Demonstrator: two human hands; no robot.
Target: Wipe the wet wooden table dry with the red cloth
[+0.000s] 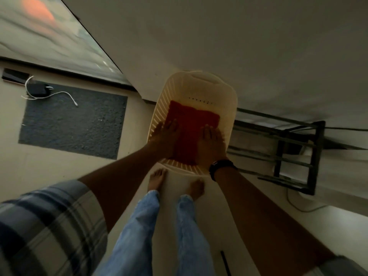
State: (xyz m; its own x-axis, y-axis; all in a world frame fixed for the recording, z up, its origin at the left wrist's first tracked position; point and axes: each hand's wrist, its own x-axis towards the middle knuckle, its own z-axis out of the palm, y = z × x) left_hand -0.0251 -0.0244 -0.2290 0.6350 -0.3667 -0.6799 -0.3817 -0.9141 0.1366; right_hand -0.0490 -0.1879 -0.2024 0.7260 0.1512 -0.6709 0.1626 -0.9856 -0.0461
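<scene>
Dim, warm-toned light fills the room; the pale basket [199, 86] is the brightest thing and seems to glow, while the red cloth [191, 120] inside looks dark and muddy. Motion blur smears the upper left corner and the checked sleeve [43, 226]. Straight lines bow near the edges.

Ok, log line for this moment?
red cloth: in cream basket on floor | left hand: on cloth | right hand: on cloth | grip: unclear | table: not in view

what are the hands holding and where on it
The left hand and right hand lie on the red cloth, at its side edges, in the basket; a grip cannot be told.
</scene>
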